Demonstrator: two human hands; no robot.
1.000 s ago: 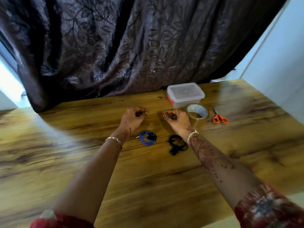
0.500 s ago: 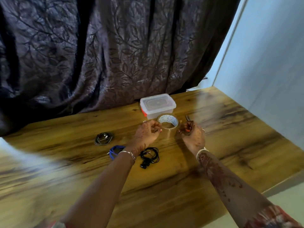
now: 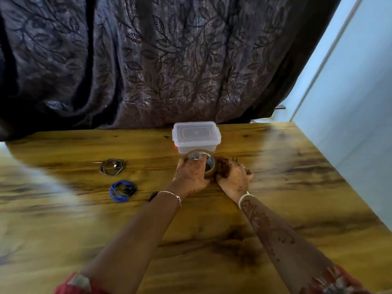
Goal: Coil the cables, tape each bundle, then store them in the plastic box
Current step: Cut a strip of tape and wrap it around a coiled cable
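Wooden desk, dark curtain behind. Left hand has its grip closed over the tape roll, just in front of the lidded plastic box. Right hand is curled alongside — what it holds cannot be told. Roll judged light and rigid — take it by the rim. Blue cable coil lies well left, likely springy.

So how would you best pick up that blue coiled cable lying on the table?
Probably from straight above, pinching across all the strands on the left arc of the blue cable. It lies flat on the table, so nothing offers a side hold, and taking every loop together should keep the coil from loosening.
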